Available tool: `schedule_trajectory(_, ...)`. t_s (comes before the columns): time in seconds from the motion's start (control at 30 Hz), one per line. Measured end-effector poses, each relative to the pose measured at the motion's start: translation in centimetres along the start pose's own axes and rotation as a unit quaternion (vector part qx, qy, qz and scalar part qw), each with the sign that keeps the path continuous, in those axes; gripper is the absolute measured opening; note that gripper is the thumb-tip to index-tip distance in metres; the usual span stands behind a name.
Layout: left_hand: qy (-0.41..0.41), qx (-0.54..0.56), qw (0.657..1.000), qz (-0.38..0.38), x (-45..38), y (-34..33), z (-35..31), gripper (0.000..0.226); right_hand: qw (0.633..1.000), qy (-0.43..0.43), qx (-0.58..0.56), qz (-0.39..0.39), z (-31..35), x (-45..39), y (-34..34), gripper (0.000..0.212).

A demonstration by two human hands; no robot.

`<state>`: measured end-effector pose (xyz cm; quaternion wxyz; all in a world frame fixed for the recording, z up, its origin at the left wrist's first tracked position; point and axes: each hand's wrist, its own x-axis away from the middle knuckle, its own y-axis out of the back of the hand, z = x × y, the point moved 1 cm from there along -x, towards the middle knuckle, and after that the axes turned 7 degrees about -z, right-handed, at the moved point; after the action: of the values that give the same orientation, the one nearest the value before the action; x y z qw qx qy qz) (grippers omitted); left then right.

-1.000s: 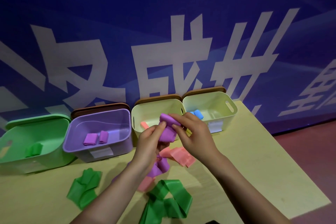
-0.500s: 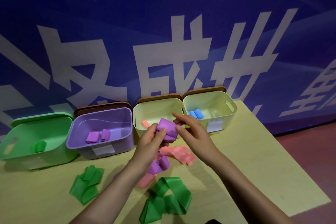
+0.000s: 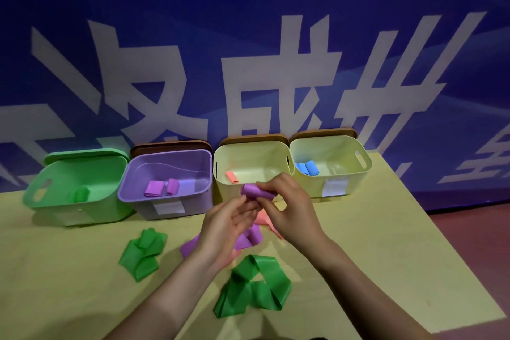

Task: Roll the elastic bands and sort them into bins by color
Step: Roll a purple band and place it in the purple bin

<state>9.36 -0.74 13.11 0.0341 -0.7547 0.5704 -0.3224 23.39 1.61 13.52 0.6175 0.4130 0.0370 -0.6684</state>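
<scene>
Writing fills the blue wall (image 3: 248, 22) behind the worktop (image 3: 386, 243): large white characters, cropped by the frame, of which 成 above the middle bins is the one plainly legible. White paper labels sit on the fronts of the purple bin (image 3: 165, 182) and the right cream bin (image 3: 331, 171), but their print is too small to read.

Both hands hold a rolled purple band (image 3: 256, 192) in the air in front of the left cream bin (image 3: 251, 165). The roll is a short tube whose long axis runs left to right, its open left end slightly raised and turned toward the purple bin. The right hand (image 3: 287, 210) pinches the roll's right part from above with curled fingers and thumb. The left hand (image 3: 229, 225) lies under the roll with its fingers loosely extended, fingertips touching the underside.

Four bins stand in a row against the wall. The green bin (image 3: 80, 188) contains one green roll (image 3: 80, 194), the purple bin two purple rolls (image 3: 161, 188), the left cream bin a pink roll (image 3: 232, 176), the right cream bin blue rolls (image 3: 307, 168).

Loose on the worktop lie a crumpled green band (image 3: 143, 252) to the left, a looped green band (image 3: 256, 287) near the wrists, and purple (image 3: 248, 239) and pink (image 3: 265, 221) bands partly hidden under the hands.
</scene>
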Motion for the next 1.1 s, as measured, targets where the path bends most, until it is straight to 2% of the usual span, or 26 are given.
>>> schedule_trajectory(0.07,0.010,0.019,1.000,0.002,0.2,0.0,-0.6,0.021,1.000,0.030,-0.001,-0.002,0.0,0.0,-0.4,0.023)
schedule_trajectory(0.13,-0.006,0.017,1.000,0.004,0.5,0.2,-0.8,0.024,0.998,0.042,-0.034,0.015,-0.1,0.3,-0.6,0.020)
schedule_trajectory(0.23,-0.044,0.005,0.999,-0.002,0.4,1.0,-0.9,0.040,0.981,-0.075,-0.170,0.048,-0.1,-0.1,-0.6,0.021)
schedule_trajectory(0.27,-0.057,-0.012,0.998,0.000,0.3,1.3,-1.0,0.038,0.974,-0.106,-0.194,0.048,-0.1,-0.3,-0.7,0.023)
schedule_trajectory(0.37,-0.095,-0.059,0.994,0.017,0.4,1.5,-1.6,0.025,0.975,-0.125,-0.169,0.070,-0.1,-0.7,-1.8,0.035)
schedule_trajectory(0.47,-0.130,-0.103,0.986,-0.003,-0.1,2.3,-2.5,0.020,0.968,-0.144,-0.173,0.109,0.1,-1.3,-3.3,0.029)
schedule_trajectory(0.53,-0.147,-0.148,0.978,-0.014,-0.6,3.2,-3.1,0.019,0.950,-0.200,-0.203,0.131,0.4,-2.0,-4.2,0.019)
schedule_trajectory(0.63,-0.182,-0.220,0.958,-0.022,-0.8,4.5,-4.4,0.022,0.905,-0.296,-0.264,0.153,1.1,-2.8,-5.6,0.020)
schedule_trajectory(0.8,-0.248,-0.314,0.916,-0.027,-1.4,6.9,-6.4,0.025,0.871,-0.329,-0.320,0.175,2.3,-3.5,-7.7,0.019)
schedule_trajectory(0.87,-0.256,-0.299,0.919,-0.026,-1.5,7.1,-6.9,0.027,0.853,-0.343,-0.361,0.158,2.9,-3.8,-8.3,0.017)
schedule_trajectory(0.9,-0.247,-0.264,0.932,-0.034,-1.5,7.1,-7.1,0.027,0.842,-0.354,-0.381,0.142,3.2,-3.8,-8.9,0.016)
schedule_trajectory(0.97,-0.195,-0.131,0.971,-0.036,-1.7,6.8,-8.0,0.023,0.824,-0.379,-0.408,0.102,3.9,-3.9,-10.0,0.018)
schedule_trajectory(1.03,-0.143,-0.022,0.989,-0.010,-2.2,7.0,-8.9,0.020,0.819,-0.388,-0.418,0.059,4.8,-4.4,-11.0,0.020)
schedule_trajectory(1.1,-0.138,-0.017,0.990,0.014,-2.7,7.8,-10.0,0.024,0.823,-0.372,-0.427,0.047,5.7,-5.3,-11.9,0.015)
